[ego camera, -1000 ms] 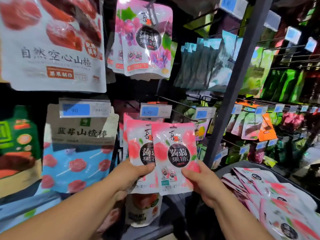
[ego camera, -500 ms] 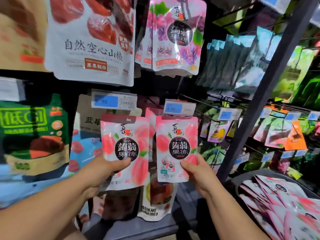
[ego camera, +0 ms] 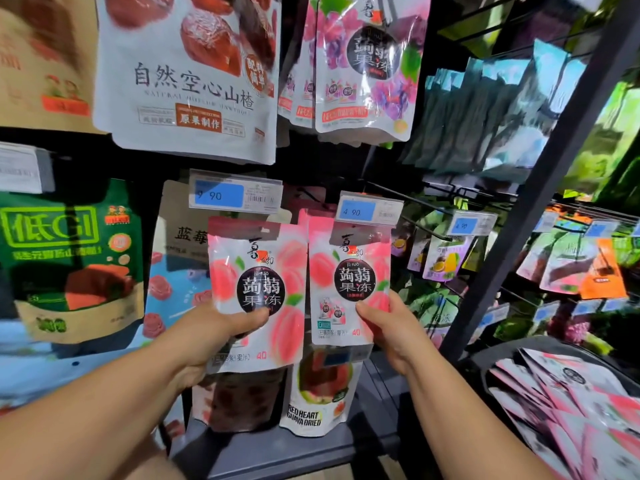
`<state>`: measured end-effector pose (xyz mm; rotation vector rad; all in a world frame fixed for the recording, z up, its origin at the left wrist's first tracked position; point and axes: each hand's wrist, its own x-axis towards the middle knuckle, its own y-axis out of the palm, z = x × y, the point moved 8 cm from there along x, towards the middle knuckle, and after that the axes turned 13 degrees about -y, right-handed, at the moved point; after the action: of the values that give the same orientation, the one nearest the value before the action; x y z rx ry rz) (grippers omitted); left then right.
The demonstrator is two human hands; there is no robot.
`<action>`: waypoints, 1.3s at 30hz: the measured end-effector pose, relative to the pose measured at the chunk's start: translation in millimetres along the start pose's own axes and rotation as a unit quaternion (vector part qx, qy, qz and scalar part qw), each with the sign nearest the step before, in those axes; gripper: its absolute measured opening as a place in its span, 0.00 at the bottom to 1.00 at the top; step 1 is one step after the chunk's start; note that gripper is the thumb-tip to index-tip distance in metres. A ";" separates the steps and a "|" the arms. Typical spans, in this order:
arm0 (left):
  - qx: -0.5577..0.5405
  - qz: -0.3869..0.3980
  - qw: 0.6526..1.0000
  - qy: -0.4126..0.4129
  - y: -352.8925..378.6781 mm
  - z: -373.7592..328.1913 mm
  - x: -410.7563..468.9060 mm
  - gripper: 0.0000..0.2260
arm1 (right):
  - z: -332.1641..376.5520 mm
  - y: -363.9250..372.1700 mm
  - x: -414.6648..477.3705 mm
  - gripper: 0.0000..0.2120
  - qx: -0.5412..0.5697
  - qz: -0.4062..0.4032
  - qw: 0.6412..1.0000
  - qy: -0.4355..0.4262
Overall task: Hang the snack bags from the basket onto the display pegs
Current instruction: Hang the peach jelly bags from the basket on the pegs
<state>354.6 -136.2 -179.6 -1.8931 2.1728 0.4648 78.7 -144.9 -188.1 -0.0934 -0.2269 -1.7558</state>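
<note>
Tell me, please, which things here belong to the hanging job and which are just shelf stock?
For the job: left hand holding the left peach bag; right hand holding the right peach bag; basket with spare bags.

Just shelf stock: hawthorn bag; green bag; guava bag; purple bags.

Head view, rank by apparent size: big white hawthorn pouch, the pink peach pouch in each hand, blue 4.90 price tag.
White hawthorn pouch
Left-hand pink peach pouch, right-hand pink peach pouch: alike, nearness unsure
Blue 4.90 price tag
</note>
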 end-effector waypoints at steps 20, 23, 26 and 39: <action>-0.004 0.027 1.000 0.009 21.1 -3.7 5.5 0.06 | -12.3 -13.9 22.6 0.17 -0.222 -0.132 0.963 -0.078; 0.004 0.046 0.999 0.017 31.3 -4.2 10.6 0.09 | 10.2 -6.9 -1.8 0.09 -0.252 -0.149 0.940 -0.178; 0.008 0.067 0.998 0.017 43.0 -2.4 14.9 0.09 | 9.7 21.9 -12.6 0.10 -0.182 -0.017 0.970 -0.162; 0.021 0.136 0.990 0.037 101.3 -1.6 23.0 0.15 | -3.4 13.8 -11.7 0.13 -0.093 -0.002 0.990 -0.104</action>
<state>251.2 -145.9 -177.3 -1.6228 2.4819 0.3988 94.7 -136.9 -192.2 -0.4112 -0.2140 -1.7676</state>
